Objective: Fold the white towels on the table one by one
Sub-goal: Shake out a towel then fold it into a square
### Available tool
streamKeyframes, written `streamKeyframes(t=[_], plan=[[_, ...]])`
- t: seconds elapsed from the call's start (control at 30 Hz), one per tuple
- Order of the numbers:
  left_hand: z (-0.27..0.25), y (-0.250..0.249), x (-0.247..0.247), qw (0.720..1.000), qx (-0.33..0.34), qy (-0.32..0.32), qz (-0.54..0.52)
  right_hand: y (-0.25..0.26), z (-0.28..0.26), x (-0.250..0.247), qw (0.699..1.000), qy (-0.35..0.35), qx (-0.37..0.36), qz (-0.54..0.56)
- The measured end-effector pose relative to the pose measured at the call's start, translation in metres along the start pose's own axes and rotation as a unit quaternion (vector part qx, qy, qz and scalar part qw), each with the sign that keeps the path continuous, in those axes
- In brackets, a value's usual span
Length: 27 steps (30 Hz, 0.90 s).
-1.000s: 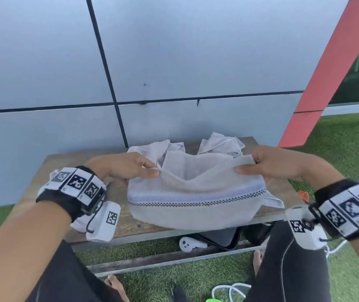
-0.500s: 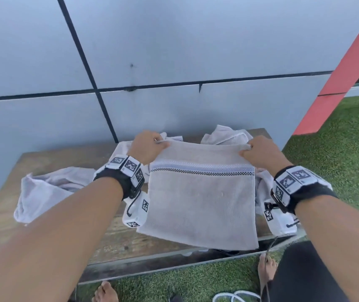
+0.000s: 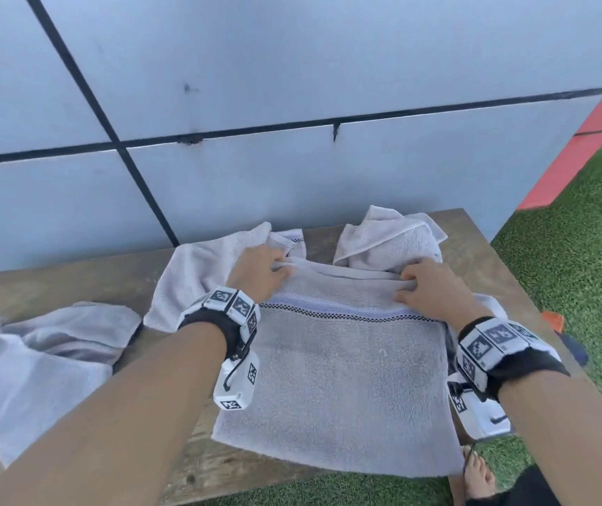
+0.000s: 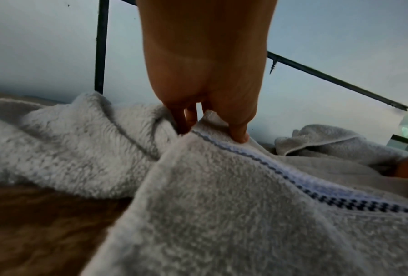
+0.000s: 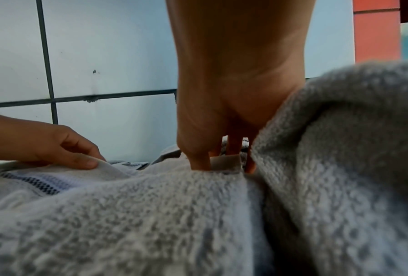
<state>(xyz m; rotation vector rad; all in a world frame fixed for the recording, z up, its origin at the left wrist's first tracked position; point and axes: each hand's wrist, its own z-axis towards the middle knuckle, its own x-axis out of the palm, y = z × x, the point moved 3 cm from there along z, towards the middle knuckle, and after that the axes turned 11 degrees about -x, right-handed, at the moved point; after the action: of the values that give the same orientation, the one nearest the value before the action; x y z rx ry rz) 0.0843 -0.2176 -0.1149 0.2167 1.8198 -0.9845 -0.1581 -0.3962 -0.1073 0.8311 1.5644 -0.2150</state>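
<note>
A white towel point(image 3: 343, 378) with a blue band and dark checked stripe lies spread on the wooden table point(image 3: 73, 286), its near edge hanging over the front. My left hand point(image 3: 261, 273) pinches its far left corner. My right hand point(image 3: 425, 286) pinches the far right corner. In the left wrist view the thumb and fingers of my left hand point(image 4: 212, 123) pinch the towel point(image 4: 245, 214) at its hem. The right wrist view shows my right hand point(image 5: 221, 160) pinching the towel point(image 5: 151, 214) edge, with my left hand point(image 5: 63, 149) on the other corner.
Other crumpled white towels lie around: one at the table's left point(image 3: 40, 367), one behind my left hand point(image 3: 197, 272), one at the back right point(image 3: 387, 239). A tiled wall point(image 3: 292, 104) rises right behind the table. Green turf point(image 3: 577, 250) lies to the right, a bare foot point(image 3: 478, 476) below.
Both hands carried the towel's far edge forward and down onto the table; the towel went from hanging in the air to lying flat.
</note>
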Motion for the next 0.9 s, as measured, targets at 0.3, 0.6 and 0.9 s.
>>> streamKeyframes(t=[0.3,0.6,0.9], plan=[[-0.012,-0.01,-0.015,1.0,0.011,-0.016,-0.013,0.014,-0.007,-0.016,0.997,-0.058,-0.041,0.03],[-0.064,-0.01,-0.087,0.997,0.03,0.065,-0.032,0.039,-0.052,-0.069,0.984,-0.118,-0.093,0.096],[-0.175,0.015,-0.182,0.993,0.028,0.021,-0.113,0.093,-0.12,-0.103,0.942,-0.198,-0.195,0.187]])
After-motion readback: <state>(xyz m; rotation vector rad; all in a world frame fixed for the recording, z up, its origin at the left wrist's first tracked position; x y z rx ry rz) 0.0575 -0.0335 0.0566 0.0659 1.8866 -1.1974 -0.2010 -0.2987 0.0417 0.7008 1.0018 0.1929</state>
